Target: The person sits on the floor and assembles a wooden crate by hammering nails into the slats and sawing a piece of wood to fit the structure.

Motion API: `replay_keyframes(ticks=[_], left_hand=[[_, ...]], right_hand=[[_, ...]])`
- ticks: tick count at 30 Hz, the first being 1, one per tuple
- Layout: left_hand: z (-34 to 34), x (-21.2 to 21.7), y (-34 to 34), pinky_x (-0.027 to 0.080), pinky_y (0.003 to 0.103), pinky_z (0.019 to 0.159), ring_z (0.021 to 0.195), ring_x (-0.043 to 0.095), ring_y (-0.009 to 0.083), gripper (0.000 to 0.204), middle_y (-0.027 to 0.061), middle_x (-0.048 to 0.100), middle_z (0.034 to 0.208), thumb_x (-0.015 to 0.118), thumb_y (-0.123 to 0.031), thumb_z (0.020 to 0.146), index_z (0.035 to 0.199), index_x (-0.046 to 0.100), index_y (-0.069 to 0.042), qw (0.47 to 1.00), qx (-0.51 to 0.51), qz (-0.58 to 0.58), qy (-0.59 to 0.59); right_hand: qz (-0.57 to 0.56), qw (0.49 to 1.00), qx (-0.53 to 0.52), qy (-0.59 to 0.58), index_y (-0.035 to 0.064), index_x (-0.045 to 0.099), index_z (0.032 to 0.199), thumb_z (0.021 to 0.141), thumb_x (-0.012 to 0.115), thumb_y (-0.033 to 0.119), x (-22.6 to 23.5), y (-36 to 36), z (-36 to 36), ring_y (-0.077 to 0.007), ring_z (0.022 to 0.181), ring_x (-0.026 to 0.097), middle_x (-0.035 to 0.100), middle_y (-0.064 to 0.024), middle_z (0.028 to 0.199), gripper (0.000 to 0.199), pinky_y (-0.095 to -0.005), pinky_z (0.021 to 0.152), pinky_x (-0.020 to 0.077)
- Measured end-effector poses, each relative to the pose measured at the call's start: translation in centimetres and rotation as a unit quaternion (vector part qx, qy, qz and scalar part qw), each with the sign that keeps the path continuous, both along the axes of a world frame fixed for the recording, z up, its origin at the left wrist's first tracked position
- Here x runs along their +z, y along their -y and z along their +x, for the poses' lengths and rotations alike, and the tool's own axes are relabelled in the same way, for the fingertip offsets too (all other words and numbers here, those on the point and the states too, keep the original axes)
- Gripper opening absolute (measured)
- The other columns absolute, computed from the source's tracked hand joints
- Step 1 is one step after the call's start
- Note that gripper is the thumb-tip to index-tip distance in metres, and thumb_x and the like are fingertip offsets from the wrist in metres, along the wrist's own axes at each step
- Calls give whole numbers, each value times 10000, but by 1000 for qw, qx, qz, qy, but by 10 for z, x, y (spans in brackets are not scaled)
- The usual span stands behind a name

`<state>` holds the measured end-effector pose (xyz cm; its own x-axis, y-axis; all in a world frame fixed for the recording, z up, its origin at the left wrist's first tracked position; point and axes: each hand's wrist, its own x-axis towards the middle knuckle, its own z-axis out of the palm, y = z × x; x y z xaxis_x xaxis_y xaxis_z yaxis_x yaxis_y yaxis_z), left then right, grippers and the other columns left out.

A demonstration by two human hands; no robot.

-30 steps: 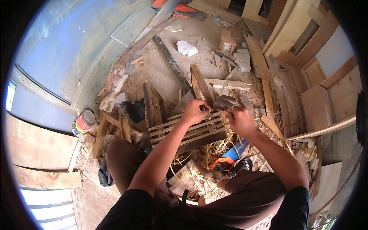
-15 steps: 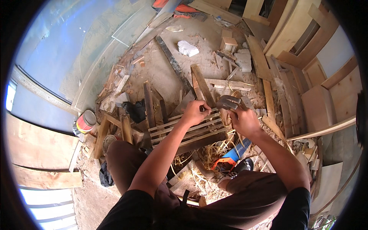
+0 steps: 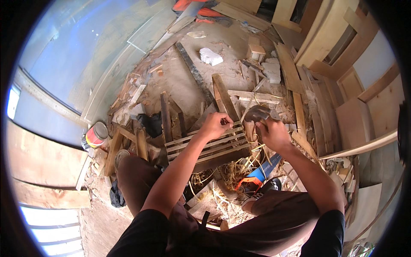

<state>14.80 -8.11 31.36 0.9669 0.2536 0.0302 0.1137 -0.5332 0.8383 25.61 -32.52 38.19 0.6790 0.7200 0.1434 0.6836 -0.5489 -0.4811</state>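
Grips one hammer (image 3: 259,113) in the right hand (image 3: 274,135), with the fingers wrapped around it, just off the right edge of a slatted wooden frame (image 3: 222,158). Can make out the dark head beyond the fingers; cannot trace the handle, mostly hidden by the hand. Holds the left hand (image 3: 217,126) over the far right corner of the same frame, with thumb and fingertips brought together in a nearly closed pinch. Cannot tell of anything small held between them.

Count at least four pale slats (image 3: 222,150) across the frame, partly covered by the left forearm (image 3: 175,177); hard to number exactly. Near the frame's near right corner, one handsaw (image 3: 260,173) on the littered floor (image 3: 231,36), blue-bladed, orange-handled, half lost among pale strips (image 3: 246,161). Just beside it, one checkered shoe (image 3: 272,185), partly hidden by the trouser leg (image 3: 282,210). Well off the frame's left edge, one red-and-yellow can (image 3: 97,132); nearer, one round tin (image 3: 121,156), mostly hidden behind the knee (image 3: 130,177). Beyond the frame's far edge, one white block (image 3: 210,56) and one long dark bar (image 3: 195,70).
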Motion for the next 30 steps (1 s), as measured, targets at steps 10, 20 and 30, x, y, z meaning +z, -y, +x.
replay_keyframes(ticks=[10, 20, 30], left_hand=[[-147, 78, -63, 551, 321, 707, 800, 742, 172, 131, 147, 768, 887, 724, -118, 980, 1057, 784, -31, 955, 269, 52, 113], [-219, -50, -55, 529, 319, 600, 693, 671, 109, 171, 110, 790, 907, 755, -109, 978, 1105, 805, -6, 797, 518, -280, 134], [-196, -77, -44, 601, 377, 669, 790, 776, 211, 214, 133, 800, 861, 843, -211, 914, 1050, 832, -47, 859, 460, -118, 190]], right_hand=[[89, 996, -20, -4, -15, 702, 1162, 1007, 671, 161, 45, -6, 10, -491, 937, 699, 723, -287, 954, 236, -486, 779, 555], [206, 978, 35, 3, -2, 609, 894, 1065, 648, 218, 59, -24, -19, -77, 587, 495, 561, -23, 679, 281, -295, 532, 399], [208, 971, -2, -119, 20, 567, 814, 1056, 650, 220, 67, -16, -26, -67, 604, 475, 545, 7, 668, 325, -278, 543, 379]])
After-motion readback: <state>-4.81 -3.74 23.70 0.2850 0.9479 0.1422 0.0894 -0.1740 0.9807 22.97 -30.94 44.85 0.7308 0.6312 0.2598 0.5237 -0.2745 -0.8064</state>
